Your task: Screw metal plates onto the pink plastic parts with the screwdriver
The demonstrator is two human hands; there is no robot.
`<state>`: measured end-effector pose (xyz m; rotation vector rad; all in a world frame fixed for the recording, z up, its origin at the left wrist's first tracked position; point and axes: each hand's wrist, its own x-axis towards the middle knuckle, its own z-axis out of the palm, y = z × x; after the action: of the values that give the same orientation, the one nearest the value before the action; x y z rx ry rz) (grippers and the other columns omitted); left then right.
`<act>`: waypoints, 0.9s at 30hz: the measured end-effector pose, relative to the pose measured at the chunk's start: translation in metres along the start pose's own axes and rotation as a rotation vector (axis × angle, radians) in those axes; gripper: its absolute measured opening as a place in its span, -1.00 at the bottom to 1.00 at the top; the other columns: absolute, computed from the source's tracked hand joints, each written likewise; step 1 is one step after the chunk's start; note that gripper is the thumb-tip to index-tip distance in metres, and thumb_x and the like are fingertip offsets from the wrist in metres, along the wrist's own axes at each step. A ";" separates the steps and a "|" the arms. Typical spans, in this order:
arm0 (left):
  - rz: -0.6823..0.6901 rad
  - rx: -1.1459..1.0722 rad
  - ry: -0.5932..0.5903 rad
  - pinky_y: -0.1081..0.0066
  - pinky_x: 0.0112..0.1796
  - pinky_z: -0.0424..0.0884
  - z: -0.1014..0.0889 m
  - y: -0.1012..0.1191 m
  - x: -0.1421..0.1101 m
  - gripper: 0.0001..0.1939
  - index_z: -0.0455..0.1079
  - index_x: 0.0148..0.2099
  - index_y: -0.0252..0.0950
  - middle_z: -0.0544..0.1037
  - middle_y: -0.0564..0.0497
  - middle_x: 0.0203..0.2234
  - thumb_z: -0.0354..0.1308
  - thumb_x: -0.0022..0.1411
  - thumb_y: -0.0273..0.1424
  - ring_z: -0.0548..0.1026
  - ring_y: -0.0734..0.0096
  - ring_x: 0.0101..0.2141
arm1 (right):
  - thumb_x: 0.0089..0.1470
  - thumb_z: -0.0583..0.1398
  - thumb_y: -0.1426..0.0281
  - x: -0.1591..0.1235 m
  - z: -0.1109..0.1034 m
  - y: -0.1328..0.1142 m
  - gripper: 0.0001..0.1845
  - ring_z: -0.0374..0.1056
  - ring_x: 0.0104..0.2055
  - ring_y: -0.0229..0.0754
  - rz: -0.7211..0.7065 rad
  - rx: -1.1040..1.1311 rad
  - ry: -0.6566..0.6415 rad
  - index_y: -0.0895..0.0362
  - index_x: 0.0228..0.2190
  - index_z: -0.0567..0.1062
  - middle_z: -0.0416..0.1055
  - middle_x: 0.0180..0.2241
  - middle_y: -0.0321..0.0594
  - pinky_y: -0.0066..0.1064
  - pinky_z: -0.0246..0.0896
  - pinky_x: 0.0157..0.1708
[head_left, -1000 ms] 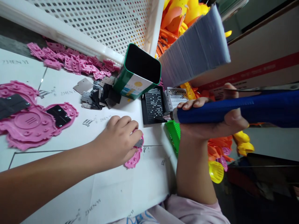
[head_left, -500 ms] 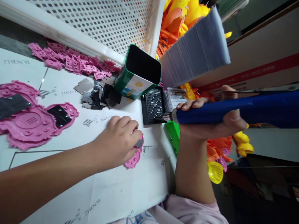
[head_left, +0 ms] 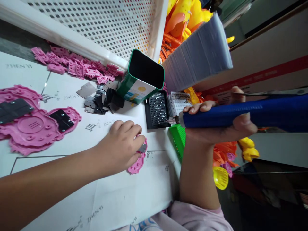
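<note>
My left hand (head_left: 121,146) rests on the white table sheet (head_left: 72,134), its fingers curled down over a small pink plastic part (head_left: 138,163) and pinching a grey metal plate (head_left: 142,148) against it. My right hand (head_left: 216,123) is wrapped round a blue electric screwdriver (head_left: 240,112). The screwdriver's metal tip (head_left: 171,120) points left at a black perforated screw tray (head_left: 157,109) studded with small screws.
A green tin (head_left: 141,77) stands behind the tray, beside a heap of grey and black metal plates (head_left: 101,98). Large pink plastic parts (head_left: 31,125) with black plates lie at the left. Small pink pieces (head_left: 72,64) line a white perforated crate (head_left: 103,22). Yellow and orange toys (head_left: 183,16) are piled behind.
The view has shifted slightly. Both hands stay almost where they were, the screwdriver tip still at the screw tray.
</note>
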<state>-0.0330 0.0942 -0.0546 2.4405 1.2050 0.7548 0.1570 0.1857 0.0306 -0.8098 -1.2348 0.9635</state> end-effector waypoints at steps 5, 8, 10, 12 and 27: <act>-0.022 -0.023 -0.019 0.20 -0.21 0.08 -0.002 0.001 0.000 -0.73 0.39 -0.16 -0.29 0.44 -0.07 -0.24 0.21 0.07 -0.31 0.32 0.10 -0.16 | -0.10 0.18 0.15 -0.004 -0.002 -0.019 -0.67 0.31 -0.54 -0.18 0.043 0.015 -0.085 -0.04 -0.24 0.46 0.34 -0.56 -0.36 -0.27 0.24 -0.48; -0.051 -0.027 -0.048 0.19 -0.21 0.09 -0.004 0.002 0.001 -0.71 0.40 -0.15 -0.32 0.44 -0.09 -0.25 0.22 0.08 -0.31 0.32 0.10 -0.17 | -0.12 0.23 0.14 -0.017 0.000 -0.030 -0.66 0.31 -0.52 -0.18 0.113 0.093 -0.192 -0.02 -0.25 0.45 0.37 -0.54 -0.33 -0.26 0.28 -0.43; -0.073 -0.015 -0.060 0.19 -0.23 0.10 -0.005 0.002 0.003 -0.70 0.41 -0.15 -0.31 0.44 -0.09 -0.26 0.23 0.07 -0.29 0.32 0.08 -0.18 | -0.09 0.22 0.14 -0.031 0.004 -0.034 -0.61 0.32 -0.50 -0.19 0.163 0.152 -0.278 -0.02 -0.19 0.43 0.38 -0.51 -0.32 -0.25 0.30 -0.40; -0.095 -0.001 -0.072 0.19 -0.24 0.10 -0.005 0.003 0.004 -0.72 0.42 -0.17 -0.30 0.43 -0.08 -0.29 0.23 0.07 -0.27 0.32 0.08 -0.19 | -0.05 0.20 0.15 -0.045 0.010 -0.033 -0.57 0.32 -0.48 -0.18 0.195 0.208 -0.322 -0.03 -0.11 0.38 0.37 -0.48 -0.30 -0.24 0.30 -0.37; -0.116 0.043 -0.066 0.17 -0.28 0.12 -0.005 0.006 0.006 -0.84 0.43 -0.28 -0.28 0.44 -0.06 -0.33 0.20 0.00 -0.42 0.35 0.06 -0.23 | -0.03 0.20 0.08 -0.068 0.025 -0.019 -0.53 0.32 -0.48 -0.19 0.203 0.249 -0.377 -0.02 -0.09 0.39 0.32 -0.50 -0.31 -0.23 0.32 -0.40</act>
<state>-0.0288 0.0957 -0.0459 2.3853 1.3369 0.6170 0.1309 0.1152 0.0254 -0.5786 -1.3330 1.4539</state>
